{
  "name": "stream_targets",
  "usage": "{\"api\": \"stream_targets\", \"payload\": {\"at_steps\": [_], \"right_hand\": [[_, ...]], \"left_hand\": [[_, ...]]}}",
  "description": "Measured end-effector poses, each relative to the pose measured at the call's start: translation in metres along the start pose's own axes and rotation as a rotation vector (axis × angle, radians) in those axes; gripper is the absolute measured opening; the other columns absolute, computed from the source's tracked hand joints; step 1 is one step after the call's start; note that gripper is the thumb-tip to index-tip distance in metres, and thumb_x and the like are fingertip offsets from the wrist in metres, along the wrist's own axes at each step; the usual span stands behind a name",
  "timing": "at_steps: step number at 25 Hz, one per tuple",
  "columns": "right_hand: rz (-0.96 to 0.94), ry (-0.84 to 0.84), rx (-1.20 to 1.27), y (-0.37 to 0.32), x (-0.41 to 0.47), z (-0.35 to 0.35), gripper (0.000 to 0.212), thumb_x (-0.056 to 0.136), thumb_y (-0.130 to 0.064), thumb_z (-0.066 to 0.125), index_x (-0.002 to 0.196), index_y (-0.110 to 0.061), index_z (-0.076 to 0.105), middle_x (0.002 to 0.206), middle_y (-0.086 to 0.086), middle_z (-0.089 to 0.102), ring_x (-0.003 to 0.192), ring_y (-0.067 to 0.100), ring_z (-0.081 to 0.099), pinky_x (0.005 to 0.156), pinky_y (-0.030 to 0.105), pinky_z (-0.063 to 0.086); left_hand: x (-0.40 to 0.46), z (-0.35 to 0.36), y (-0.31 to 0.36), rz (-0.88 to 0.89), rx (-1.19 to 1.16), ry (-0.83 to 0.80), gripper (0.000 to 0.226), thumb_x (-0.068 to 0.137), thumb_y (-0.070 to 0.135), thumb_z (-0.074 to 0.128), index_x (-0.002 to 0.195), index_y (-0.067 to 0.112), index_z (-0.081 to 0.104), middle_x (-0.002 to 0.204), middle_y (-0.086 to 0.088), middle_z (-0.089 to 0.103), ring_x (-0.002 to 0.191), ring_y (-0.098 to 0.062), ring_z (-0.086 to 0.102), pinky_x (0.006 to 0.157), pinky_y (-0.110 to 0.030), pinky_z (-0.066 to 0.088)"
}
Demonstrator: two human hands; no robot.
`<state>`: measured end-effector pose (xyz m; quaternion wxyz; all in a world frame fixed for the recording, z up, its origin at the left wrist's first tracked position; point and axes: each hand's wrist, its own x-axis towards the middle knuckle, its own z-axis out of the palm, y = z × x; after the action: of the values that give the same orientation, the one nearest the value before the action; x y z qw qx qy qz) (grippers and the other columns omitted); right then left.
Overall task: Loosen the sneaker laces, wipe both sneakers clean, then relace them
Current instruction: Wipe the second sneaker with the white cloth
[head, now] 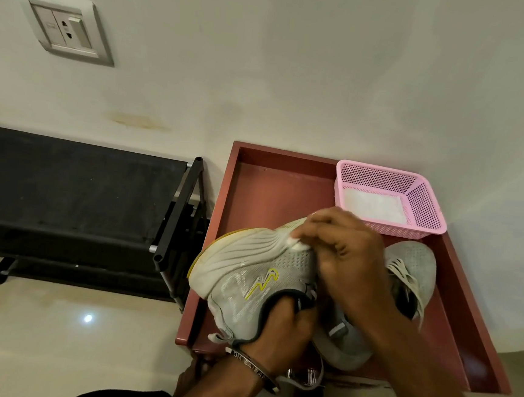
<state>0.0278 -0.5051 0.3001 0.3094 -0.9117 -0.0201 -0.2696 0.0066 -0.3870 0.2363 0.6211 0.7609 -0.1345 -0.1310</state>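
Sneaker (248, 270) tipped on its side above the red tray (274, 193) — left hand (281, 329) gripping inside its collar, right hand (344, 253) pinching a white wipe (298, 243) against the midsole. Second sneaker (413, 268) lies in the tray beside a pink basket (424, 206).

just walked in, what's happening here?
A person is cleaning a grey sneaker over a reddish-brown tray. The left hand is tucked into the shoe's opening and holds it tilted on its side. The right hand pinches a small white wipe against the ribbed white midsole. The second sneaker lies in the tray behind, laces loose. A pink mesh basket at the tray's far corner holds something white, possibly more wipes.
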Motion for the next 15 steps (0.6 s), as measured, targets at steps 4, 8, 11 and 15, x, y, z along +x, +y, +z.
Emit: {"api": "stream_targets", "payload": {"at_steps": [4,8,11,15], "right_hand": [[-0.174,-0.169,0.105,-0.011,-0.003,-0.001,0.03,0.074,0.011,0.062,0.082,-0.013,0.078,0.088,-0.002,0.068,0.087,0.018,0.064,0.079,0.029,0.049],[0.115,0.041,-0.055,0.028,0.005,-0.012,0.024,0.079,0.002,0.065,0.085,-0.017,0.078,0.089,-0.004,0.066,0.089,0.017,0.062,0.078,0.039,0.051],[-0.015,-0.081,0.097,-0.016,-0.008,0.002,0.026,0.075,-0.001,0.057,0.082,-0.015,0.078,0.087,-0.006,0.067,0.086,0.013,0.063,0.077,0.031,0.051],[-0.119,-0.146,0.11,-0.008,-0.008,0.0,0.026,0.079,0.0,0.057,0.084,-0.014,0.078,0.09,-0.004,0.068,0.088,0.017,0.064,0.08,0.029,0.05]], "left_hand": [[0.001,0.001,0.002,0.025,0.053,-0.017,0.06,0.073,0.046,0.046,0.124,0.017,0.06,0.132,0.0,0.059,0.127,-0.012,0.049,0.112,-0.037,0.035],[-0.004,-0.005,-0.007,-0.028,0.086,-0.014,0.053,0.074,0.051,0.051,0.116,0.023,0.067,0.13,0.0,0.063,0.13,-0.016,0.05,0.114,-0.04,0.035],[-0.001,0.003,0.02,-0.178,0.053,-0.09,0.043,0.076,0.029,0.057,0.11,0.004,0.066,0.116,-0.016,0.067,0.113,-0.022,0.057,0.098,-0.045,0.049],[0.003,0.004,0.016,-0.18,-0.061,-0.067,0.044,0.078,0.028,0.052,0.118,0.012,0.06,0.121,-0.004,0.062,0.117,-0.017,0.056,0.1,-0.037,0.048]]}}
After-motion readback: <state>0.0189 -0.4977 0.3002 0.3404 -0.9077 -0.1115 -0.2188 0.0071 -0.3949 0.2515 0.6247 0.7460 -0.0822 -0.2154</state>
